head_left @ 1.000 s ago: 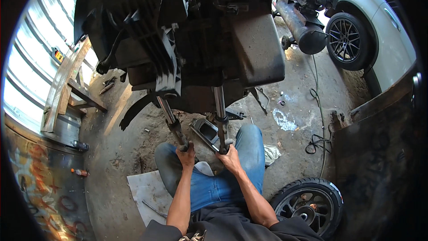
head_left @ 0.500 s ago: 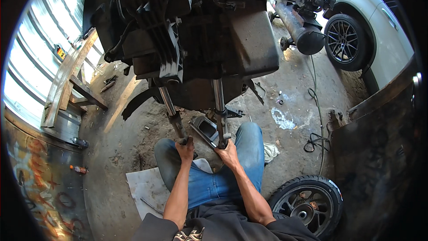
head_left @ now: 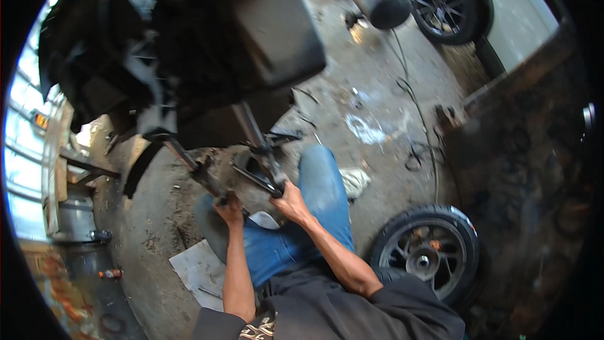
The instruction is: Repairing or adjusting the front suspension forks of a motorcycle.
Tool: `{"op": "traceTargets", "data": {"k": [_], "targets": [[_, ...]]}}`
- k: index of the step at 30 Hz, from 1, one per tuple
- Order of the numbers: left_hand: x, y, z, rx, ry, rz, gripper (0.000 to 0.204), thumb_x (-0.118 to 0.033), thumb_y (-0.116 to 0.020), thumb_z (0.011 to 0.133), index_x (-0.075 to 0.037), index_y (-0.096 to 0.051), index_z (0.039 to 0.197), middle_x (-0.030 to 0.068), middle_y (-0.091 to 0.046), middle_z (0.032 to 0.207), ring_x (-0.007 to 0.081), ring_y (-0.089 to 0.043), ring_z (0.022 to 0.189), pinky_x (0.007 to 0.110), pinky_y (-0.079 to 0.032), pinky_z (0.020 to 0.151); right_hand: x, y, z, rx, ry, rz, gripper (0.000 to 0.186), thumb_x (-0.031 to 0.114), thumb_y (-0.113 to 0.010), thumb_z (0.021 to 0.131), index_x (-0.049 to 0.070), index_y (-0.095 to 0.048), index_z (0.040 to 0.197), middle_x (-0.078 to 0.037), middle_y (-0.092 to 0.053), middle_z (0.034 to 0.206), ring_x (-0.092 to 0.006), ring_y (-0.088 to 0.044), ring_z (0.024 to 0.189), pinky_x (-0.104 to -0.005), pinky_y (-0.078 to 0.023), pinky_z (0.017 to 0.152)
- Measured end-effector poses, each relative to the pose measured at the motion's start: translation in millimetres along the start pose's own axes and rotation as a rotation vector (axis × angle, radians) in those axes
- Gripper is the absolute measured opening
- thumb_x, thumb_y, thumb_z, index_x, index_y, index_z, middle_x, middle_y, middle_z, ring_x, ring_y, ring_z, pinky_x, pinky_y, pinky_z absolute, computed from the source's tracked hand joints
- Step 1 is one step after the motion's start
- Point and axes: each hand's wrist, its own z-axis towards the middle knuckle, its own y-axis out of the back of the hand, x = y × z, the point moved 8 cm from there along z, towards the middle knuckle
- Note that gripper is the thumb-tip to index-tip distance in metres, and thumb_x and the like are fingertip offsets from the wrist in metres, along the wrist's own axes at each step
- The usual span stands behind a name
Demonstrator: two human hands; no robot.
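My left hand (head_left: 230, 209) is closed around the lower end of the left fork leg (head_left: 206, 177). My right hand (head_left: 290, 203) grips the foot of the right fork leg (head_left: 251, 127), whose upper tube is shiny metal. Both legs come down at a slant from beneath a dark motorbike front end (head_left: 277, 31), raised over my knees. No wheel sits between them. A dark open-framed part (head_left: 253, 175) shows between the legs, close to my right hand; whether it is attached I cannot tell. Motion blurs the bike's underside.
A loose wheel with its tyre (head_left: 469, 258) lies at my right. Beyond are a cable (head_left: 419, 110), a pale cloth (head_left: 355, 182), a metal cylinder (head_left: 385, 9) and a white car (head_left: 527, 22). Leftward stand a wooden bench (head_left: 53, 173) and a bottle (head_left: 112, 273); a pale sheet (head_left: 198, 269) lies nearer.
The view has tilted and shifted, so the bike and fork legs appear farther left and more slanted. Both hands keep their hold on the fork legs.
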Motion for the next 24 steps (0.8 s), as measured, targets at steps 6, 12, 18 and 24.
{"op": "traceTargets", "data": {"k": [6,12,18,24], "targets": [[-14,-3,2,0.092,0.262,-0.104,0.025,-0.016,-0.069,0.09,-0.004,-0.056,0.072,0.0007,-0.048,0.058,0.0106,-0.048,0.051,0.031,-0.038,0.049,-8,5,-4,0.172,0.178,-0.188,0.056,0.022,-0.076,0.075,0.002,-0.051,0.121,-0.015,-0.06,0.101,-0.0234,-0.058,0.096,-0.0352,-0.047,0.087],[-55,61,-18,0.01,-0.039,0.289,0.052,-0.036,-0.07,0.09,-0.003,-0.053,0.125,0.0092,-0.057,0.119,0.0202,-0.053,0.11,0.032,-0.044,0.089,-115,237,-46,-0.611,0.011,-0.091,0.018,0.006,-0.058,0.092,-0.002,-0.057,0.108,-0.009,-0.061,0.098,-0.0143,-0.058,0.08,-0.0273,-0.05,0.068],[81,273,-145,-0.694,0.282,0.822,0.032,-0.029,-0.065,0.09,-0.002,-0.06,0.107,0.0154,-0.063,0.104,0.0314,-0.061,0.097,0.042,-0.047,0.087,-271,202,-78,-0.022,-0.622,-0.504,0.036,0.029,-0.064,0.091,-0.005,-0.059,0.103,-0.013,-0.064,0.085,-0.0198,-0.058,0.073,-0.0365,-0.048,0.063],[146,253,-231,-0.539,0.817,0.952,0.028,-0.025,-0.065,0.085,-0.005,-0.061,0.103,0.0207,-0.063,0.108,0.0399,-0.061,0.102,0.048,-0.049,0.087,-282,216,-70,0.209,-0.591,-0.716,0.039,0.031,-0.063,0.09,-0.006,-0.06,0.103,-0.016,-0.065,0.088,-0.0225,-0.06,0.076,-0.038,-0.049,0.066]]}}
